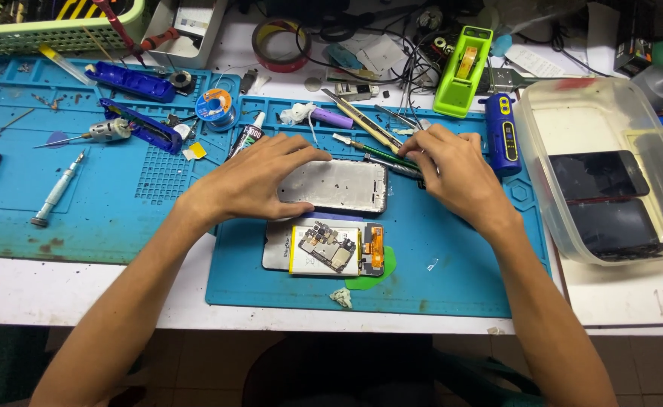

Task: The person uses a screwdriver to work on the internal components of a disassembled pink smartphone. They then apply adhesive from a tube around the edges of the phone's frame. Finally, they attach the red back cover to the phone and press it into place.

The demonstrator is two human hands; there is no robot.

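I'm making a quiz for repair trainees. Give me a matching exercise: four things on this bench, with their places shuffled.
1. silver rectangular phone frame
2. small circuit board
3. lime green plastic tape dispenser
4. clear plastic tub

a. far right of the bench
b. between left hand and right hand
c. behind the right hand
d. on the opened phone, near the bench edge

Pairs: 1-b, 2-d, 3-c, 4-a

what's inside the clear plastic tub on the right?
Two dark phone screens lie flat in the clear tub, one above the other. The tub's far right end is cut off, contents there unseen.
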